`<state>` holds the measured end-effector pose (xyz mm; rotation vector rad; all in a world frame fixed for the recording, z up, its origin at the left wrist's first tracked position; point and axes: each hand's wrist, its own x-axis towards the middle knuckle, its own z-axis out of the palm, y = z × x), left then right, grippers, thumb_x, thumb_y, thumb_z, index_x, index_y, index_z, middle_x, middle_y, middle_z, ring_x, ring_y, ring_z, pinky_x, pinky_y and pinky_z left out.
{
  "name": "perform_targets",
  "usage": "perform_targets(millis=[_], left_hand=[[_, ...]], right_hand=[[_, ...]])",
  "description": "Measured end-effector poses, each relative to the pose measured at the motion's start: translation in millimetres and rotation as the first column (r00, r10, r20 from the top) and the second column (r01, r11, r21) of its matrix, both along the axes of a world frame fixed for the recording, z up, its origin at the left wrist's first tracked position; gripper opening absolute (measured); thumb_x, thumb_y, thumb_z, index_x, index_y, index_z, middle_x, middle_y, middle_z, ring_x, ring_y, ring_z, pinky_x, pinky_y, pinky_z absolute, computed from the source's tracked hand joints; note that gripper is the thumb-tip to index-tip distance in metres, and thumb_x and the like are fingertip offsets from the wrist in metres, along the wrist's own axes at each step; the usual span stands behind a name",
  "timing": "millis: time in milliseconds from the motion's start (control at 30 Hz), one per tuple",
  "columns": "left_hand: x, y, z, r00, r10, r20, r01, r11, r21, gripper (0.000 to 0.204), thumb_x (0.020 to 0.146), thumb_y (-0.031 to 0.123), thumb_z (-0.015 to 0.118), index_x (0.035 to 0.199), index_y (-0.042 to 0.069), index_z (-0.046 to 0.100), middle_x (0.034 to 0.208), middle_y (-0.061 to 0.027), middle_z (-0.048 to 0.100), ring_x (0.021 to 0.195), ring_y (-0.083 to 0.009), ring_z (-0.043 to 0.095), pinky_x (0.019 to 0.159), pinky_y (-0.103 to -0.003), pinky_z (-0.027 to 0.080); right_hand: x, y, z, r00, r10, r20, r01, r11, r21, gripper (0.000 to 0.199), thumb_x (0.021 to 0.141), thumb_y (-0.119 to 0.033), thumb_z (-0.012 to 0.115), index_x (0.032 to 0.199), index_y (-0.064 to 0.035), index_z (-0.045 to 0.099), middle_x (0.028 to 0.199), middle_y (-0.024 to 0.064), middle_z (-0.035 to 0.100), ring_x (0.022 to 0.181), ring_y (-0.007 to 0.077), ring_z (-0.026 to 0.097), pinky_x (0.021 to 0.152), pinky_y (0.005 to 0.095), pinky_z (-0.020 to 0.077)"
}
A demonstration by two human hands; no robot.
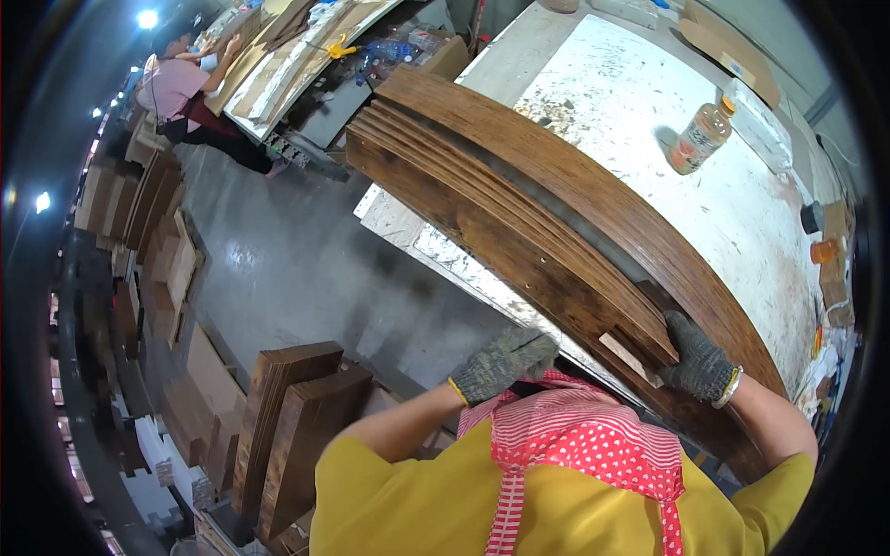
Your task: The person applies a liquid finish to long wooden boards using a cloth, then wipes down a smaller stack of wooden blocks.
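A stack of several long dark brown wooden boards lies on edge across the corner of a white, stained worktable. My left hand, in a grey knit glove, grips the near end of the stack from the left, low down. My right hand, also gloved, holds the near end from the right, fingers over the board ends. A small pale wood block shows at the stack's near end between my hands. My yellow sleeves and red-and-white apron fill the lower edge.
A plastic bottle with orange drink lies on the table, cardboard behind it. More dark boards stand stacked on the floor at lower left, with others along the left wall. Another person in pink works at a far bench.
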<state>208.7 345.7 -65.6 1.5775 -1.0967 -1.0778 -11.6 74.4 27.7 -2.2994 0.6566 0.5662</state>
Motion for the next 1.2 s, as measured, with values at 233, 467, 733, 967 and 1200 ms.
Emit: perform_targets(millis=[233,467,733,967,1200], left_hand=[[-46,-34,-58,0.933,-0.302,0.193,0.314,0.949,-0.030,0.048,0.099,0.033,0.061,0.138,0.006,0.057,0.145,-0.0128,0.056,0.133,-0.0320,0.051,0.112,-0.040,0.041],[-60,-15,-29,0.584,-0.156,-0.796,0.195,0.980,-0.049,0.046,0.108,0.028,0.044,0.149,0.006,0.042,0.150,-0.0100,0.048,0.135,-0.0252,0.049,0.115,-0.034,0.039],[-69,4,-49,0.951,-0.303,0.062,0.309,0.915,-0.259,0.039,0.102,0.010,0.053,0.139,-0.001,0.052,0.140,-0.0149,0.055,0.127,-0.0272,0.056,0.110,-0.040,0.045],[-80,-15,-18,0.868,0.151,-0.474,0.007,0.949,0.316,0.059,0.102,0.041,0.058,0.143,-0.001,0.047,0.133,-0.0136,0.061,0.114,-0.0195,0.061,0.100,-0.034,0.051],[-82,-38,1,0.431,0.393,-0.812,-0.051,0.909,0.413,0.067,0.107,0.047,0.042,0.155,0.003,0.024,0.146,-0.0174,0.045,0.131,-0.0237,0.048,0.111,-0.036,0.044]], right_hand=[[5,-11,26,0.993,0.073,-0.096,-0.047,0.968,0.245,0.103,0.072,-0.031,0.089,0.151,0.0040,0.032,0.152,0.0280,0.038,0.144,0.0345,0.037,0.119,0.0399,0.0297],[-14,-9,20,0.965,-0.096,-0.244,0.238,0.709,0.663,0.078,0.084,-0.010,0.077,0.151,-0.0010,0.038,0.130,0.0145,0.060,0.118,0.0201,0.057,0.101,0.0341,0.0486],[-51,-20,-74,0.935,-0.197,-0.294,0.349,0.373,0.860,0.051,0.093,-0.004,0.067,0.140,0.0037,0.049,0.119,0.0148,0.070,0.105,0.0200,0.068,0.090,0.0343,0.0566],[-47,-24,-102,0.999,0.030,0.037,-0.047,0.456,0.889,0.038,0.100,-0.011,0.058,0.134,0.0051,0.057,0.129,0.0172,0.066,0.108,0.0180,0.067,0.095,0.0314,0.0540],[-26,-14,-58,0.982,-0.165,-0.087,0.164,0.542,0.825,0.071,0.094,-0.023,0.071,0.150,0.0047,0.037,0.123,0.0161,0.068,0.105,0.0152,0.065,0.092,0.0293,0.0549]])
